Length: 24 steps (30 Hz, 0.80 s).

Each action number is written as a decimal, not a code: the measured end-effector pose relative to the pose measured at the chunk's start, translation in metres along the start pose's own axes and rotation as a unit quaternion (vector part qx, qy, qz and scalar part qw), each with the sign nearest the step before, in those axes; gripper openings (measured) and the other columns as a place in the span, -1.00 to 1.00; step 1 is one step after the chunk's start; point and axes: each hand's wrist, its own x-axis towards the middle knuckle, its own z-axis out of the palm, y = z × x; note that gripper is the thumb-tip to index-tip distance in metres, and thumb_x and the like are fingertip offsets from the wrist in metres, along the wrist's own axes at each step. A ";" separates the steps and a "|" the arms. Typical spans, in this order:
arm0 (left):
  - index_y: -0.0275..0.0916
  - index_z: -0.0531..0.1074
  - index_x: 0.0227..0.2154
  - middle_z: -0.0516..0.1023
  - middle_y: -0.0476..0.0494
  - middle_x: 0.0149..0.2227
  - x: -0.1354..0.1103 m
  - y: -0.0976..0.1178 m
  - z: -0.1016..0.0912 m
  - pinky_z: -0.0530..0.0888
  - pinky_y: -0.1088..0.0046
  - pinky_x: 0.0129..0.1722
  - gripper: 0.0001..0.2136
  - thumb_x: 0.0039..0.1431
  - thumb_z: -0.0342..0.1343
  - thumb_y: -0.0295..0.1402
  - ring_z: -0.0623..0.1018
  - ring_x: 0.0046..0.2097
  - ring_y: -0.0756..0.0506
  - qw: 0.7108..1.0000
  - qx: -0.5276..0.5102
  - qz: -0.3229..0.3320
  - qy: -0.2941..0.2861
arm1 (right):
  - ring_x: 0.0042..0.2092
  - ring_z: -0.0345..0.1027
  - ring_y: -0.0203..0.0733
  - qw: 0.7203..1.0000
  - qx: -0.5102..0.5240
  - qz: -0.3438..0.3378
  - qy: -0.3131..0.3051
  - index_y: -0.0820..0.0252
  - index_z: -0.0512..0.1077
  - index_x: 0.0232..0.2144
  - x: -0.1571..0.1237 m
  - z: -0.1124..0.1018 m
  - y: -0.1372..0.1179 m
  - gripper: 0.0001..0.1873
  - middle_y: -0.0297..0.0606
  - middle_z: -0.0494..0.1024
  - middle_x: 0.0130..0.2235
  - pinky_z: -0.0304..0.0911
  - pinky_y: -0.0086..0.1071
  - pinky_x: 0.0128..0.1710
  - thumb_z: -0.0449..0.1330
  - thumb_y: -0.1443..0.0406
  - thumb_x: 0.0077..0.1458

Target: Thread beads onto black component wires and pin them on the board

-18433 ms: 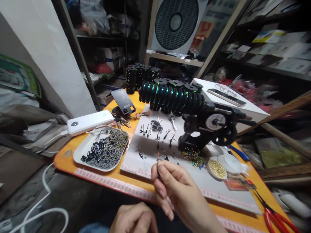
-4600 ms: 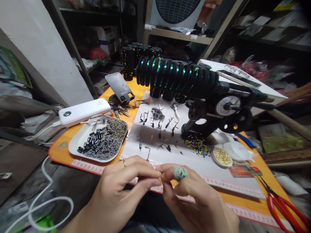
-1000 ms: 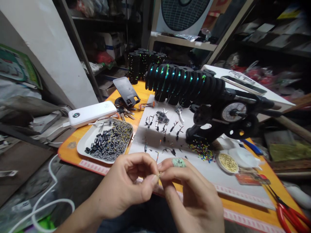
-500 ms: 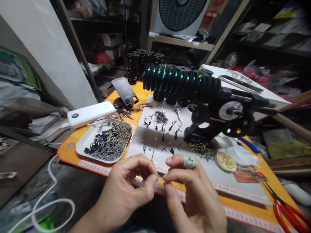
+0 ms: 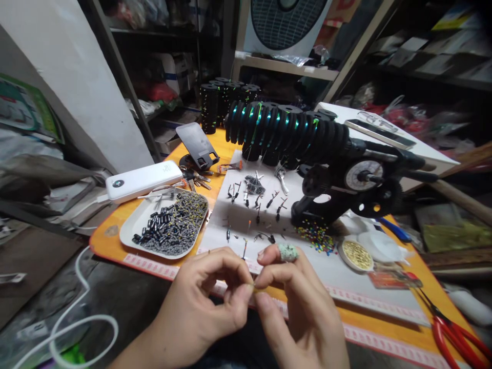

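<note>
My left hand [image 5: 215, 300] is closed, its thumb and index finger pinched together above the table's front edge. Whatever sits in the pinch is too small to make out. My right hand [image 5: 305, 302] meets it there, thumb and index fingertip drawn close around the same spot, with a green wrap [image 5: 287, 252] on one finger. Just beyond the fingers is a thin stick with an orange tip [image 5: 245, 247]. On the white board [image 5: 215, 225] lie several small dark pieces [image 5: 258, 214] with thin stems.
Left of my hands stands a white tray [image 5: 126, 243] of small grey and black parts. A black machine [image 5: 319, 179] with ribbed rollers rises behind. Coloured beads [image 5: 317, 236], a dish of golden bits [image 5: 357, 256] and red-handled pliers [image 5: 453, 328] lie rightward. A white power bank [image 5: 144, 179] sits left.
My right hand has moved left, and its thumb and index finger have closed in to meet the left fingertips. The left hand has shifted slightly right, still pinched.
</note>
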 end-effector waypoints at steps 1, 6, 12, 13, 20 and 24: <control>-0.17 0.52 -0.43 0.50 0.07 -0.40 0.000 -0.001 0.000 0.43 0.67 -0.35 -0.85 0.09 0.21 -0.58 0.50 -0.35 0.05 1.000 0.000 0.005 -0.004 | -0.04 0.34 -0.13 1.000 0.007 0.003 -0.003 0.02 0.40 -0.28 0.000 0.001 0.001 -0.89 -0.28 0.36 -0.14 0.28 -0.28 -0.10 0.15 0.37 0.25; -0.16 0.54 -0.38 0.54 0.02 -0.37 -0.002 -0.003 -0.006 0.47 0.62 -0.32 -0.86 0.17 0.22 -0.56 0.54 -0.31 0.01 0.999 0.026 0.038 -0.018 | -0.06 0.34 -0.15 1.000 0.010 0.011 0.011 0.05 0.40 -0.31 -0.002 0.002 -0.001 -0.88 -0.27 0.38 -0.17 0.28 -0.34 -0.13 0.15 0.37 0.27; -0.15 0.56 -0.33 0.59 -0.03 -0.35 -0.002 -0.006 -0.014 0.50 0.58 -0.28 -0.89 0.26 0.21 -0.50 0.58 -0.28 -0.03 0.992 0.068 0.104 -0.009 | -0.09 0.34 -0.12 0.998 -0.059 -0.007 0.038 0.08 0.38 -0.33 -0.003 -0.001 -0.005 -0.86 -0.24 0.35 -0.20 0.21 -0.29 -0.12 0.13 0.41 0.27; -0.15 0.55 -0.35 0.59 -0.03 -0.36 -0.002 -0.007 -0.015 0.50 0.58 -0.28 -0.88 0.26 0.21 -0.51 0.58 -0.28 -0.02 0.992 0.071 0.108 -0.006 | -0.09 0.35 -0.12 0.997 -0.062 -0.007 0.036 0.09 0.38 -0.33 -0.003 -0.002 -0.005 -0.86 -0.24 0.36 -0.20 0.21 -0.28 -0.12 0.13 0.41 0.27; -0.07 0.50 -0.17 0.58 0.05 -0.32 -0.003 0.000 -0.014 0.52 0.63 -0.32 -0.77 0.21 0.22 -0.56 0.58 -0.31 0.02 0.974 0.182 0.135 -0.027 | -0.12 0.36 -0.19 0.996 -0.086 0.006 0.023 0.07 0.37 -0.32 -0.005 -0.002 -0.007 -0.87 -0.28 0.36 -0.17 0.21 -0.32 -0.10 0.12 0.40 0.26; -0.15 0.50 -0.23 0.60 0.02 -0.36 -0.001 0.003 -0.015 0.51 0.59 -0.31 -0.76 0.19 0.20 -0.65 0.59 -0.34 0.03 0.933 0.258 0.246 -0.047 | -0.13 0.37 -0.18 0.996 -0.086 -0.005 0.022 0.08 0.38 -0.32 -0.006 -0.001 -0.008 -0.87 -0.27 0.37 -0.19 0.26 -0.34 -0.18 0.12 0.41 0.25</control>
